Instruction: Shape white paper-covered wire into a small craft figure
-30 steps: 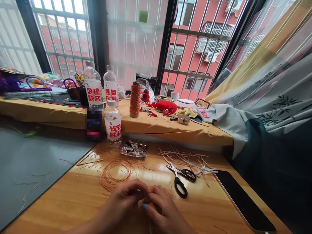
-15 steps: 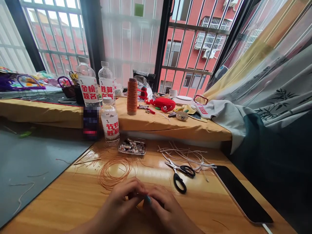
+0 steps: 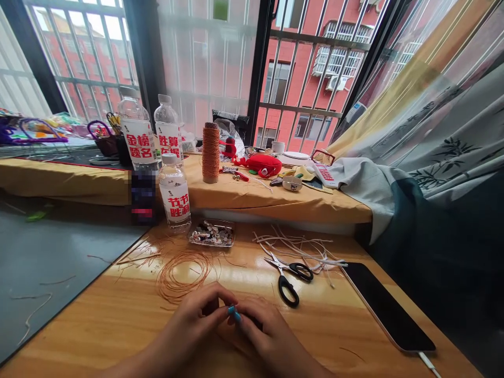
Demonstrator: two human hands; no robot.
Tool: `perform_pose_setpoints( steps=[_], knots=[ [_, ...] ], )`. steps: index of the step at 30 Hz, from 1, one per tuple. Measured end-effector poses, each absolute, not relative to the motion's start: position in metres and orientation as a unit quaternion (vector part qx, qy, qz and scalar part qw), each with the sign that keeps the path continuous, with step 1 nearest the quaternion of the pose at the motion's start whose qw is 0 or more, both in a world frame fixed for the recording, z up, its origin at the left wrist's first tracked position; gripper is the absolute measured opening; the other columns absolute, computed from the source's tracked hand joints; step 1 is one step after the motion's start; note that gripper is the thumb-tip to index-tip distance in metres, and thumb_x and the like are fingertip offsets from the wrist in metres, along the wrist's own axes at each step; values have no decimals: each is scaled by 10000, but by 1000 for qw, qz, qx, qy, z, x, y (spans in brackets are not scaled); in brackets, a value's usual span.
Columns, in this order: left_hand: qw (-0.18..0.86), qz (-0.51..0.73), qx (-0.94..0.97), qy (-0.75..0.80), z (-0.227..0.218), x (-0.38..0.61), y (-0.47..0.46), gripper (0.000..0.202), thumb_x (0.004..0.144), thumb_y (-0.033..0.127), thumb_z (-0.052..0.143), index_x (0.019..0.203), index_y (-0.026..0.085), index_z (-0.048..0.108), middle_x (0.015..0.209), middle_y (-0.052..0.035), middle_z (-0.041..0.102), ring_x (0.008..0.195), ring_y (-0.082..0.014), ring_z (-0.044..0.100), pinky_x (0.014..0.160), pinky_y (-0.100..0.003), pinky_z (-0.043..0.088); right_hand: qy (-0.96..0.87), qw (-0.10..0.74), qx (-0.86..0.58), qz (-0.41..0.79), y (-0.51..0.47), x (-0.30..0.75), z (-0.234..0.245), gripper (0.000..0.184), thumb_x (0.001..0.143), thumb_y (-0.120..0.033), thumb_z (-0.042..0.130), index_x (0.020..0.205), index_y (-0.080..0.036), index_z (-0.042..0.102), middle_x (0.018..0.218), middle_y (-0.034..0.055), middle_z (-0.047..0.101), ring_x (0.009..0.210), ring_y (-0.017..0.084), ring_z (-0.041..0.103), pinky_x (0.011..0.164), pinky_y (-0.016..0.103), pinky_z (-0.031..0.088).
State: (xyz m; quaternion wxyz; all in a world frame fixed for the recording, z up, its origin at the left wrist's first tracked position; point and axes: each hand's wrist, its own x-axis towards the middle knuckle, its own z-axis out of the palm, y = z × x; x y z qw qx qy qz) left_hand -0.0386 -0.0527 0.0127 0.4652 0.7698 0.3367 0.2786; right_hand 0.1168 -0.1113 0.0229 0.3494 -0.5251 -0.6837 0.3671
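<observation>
At the near middle of the table, my left hand (image 3: 202,317) and my right hand (image 3: 265,325) meet fingertip to fingertip. Both are closed in a pinch, blue thumbnails side by side. Whatever lies between the fingers is too small or hidden to make out. Just beyond my left hand is a loose coil of thin orange-brown cord (image 3: 160,281). Scissors with black handles (image 3: 289,291) rest, blades parted, beyond my right hand.
A clear tray (image 3: 210,244) of small pieces stands behind the coil, beside a water bottle (image 3: 174,197). White cords (image 3: 291,242) lie near a charging phone (image 3: 388,307). On the raised ledge (image 3: 244,198) are a cord spool (image 3: 210,152) and a red plush item (image 3: 263,165).
My left thumb has shifted so its blue nail now shows beside the right one. The hands stay together near the same spot, and the view has moved slightly.
</observation>
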Motion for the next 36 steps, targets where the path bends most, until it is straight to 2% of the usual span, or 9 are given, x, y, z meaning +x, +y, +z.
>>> perform_pose_setpoints(
  steps=[7, 13, 19, 25, 33, 36],
  knots=[
    [464, 315, 763, 323, 9, -40, -50, 190, 766, 280, 457, 802, 220, 634, 785, -23, 621, 761, -154, 533, 701, -217, 385, -680, 359, -524, 365, -111, 118, 22, 168, 785, -186, 461, 776, -191, 628, 864, 23, 630, 860, 162, 528, 791, 263, 356],
    [470, 280, 773, 322, 11, -40, -50, 170, 761, 278, 474, 750, 198, 623, 745, -5, 618, 727, -135, 537, 677, -204, 389, -689, 342, -524, 365, -112, 117, 24, 176, 796, -216, 455, 791, -176, 627, 875, 26, 635, 855, 152, 530, 788, 248, 353],
    [455, 242, 780, 355, 13, -39, -52, 192, 753, 330, 484, 789, 181, 600, 730, 0, 603, 654, -119, 509, 601, -200, 375, -680, 346, -535, 363, -112, 117, 25, 202, 810, -231, 443, 857, -193, 636, 900, 21, 633, 861, 149, 530, 786, 242, 348],
    [477, 226, 774, 351, 11, -37, -50, 189, 758, 320, 471, 784, 166, 577, 755, -2, 595, 688, -119, 516, 622, -201, 373, -688, 350, -520, 366, -111, 118, 24, 211, 801, -213, 458, 927, -225, 628, 938, 24, 628, 887, 153, 524, 799, 255, 349],
    [468, 232, 768, 370, 12, -38, -52, 234, 745, 374, 471, 710, 151, 537, 652, 16, 537, 593, -101, 455, 555, -199, 331, -683, 342, -532, 365, -112, 118, 23, 186, 783, -189, 470, 893, -210, 619, 894, 22, 612, 857, 151, 512, 782, 257, 347],
    [483, 235, 758, 369, 11, -38, -50, 250, 743, 395, 467, 720, 154, 528, 642, 22, 521, 590, -102, 448, 551, -200, 325, -664, 351, -549, 366, -112, 117, 23, 152, 780, -193, 469, 863, -182, 595, 845, 23, 583, 782, 135, 507, 710, 234, 370]
  ],
)
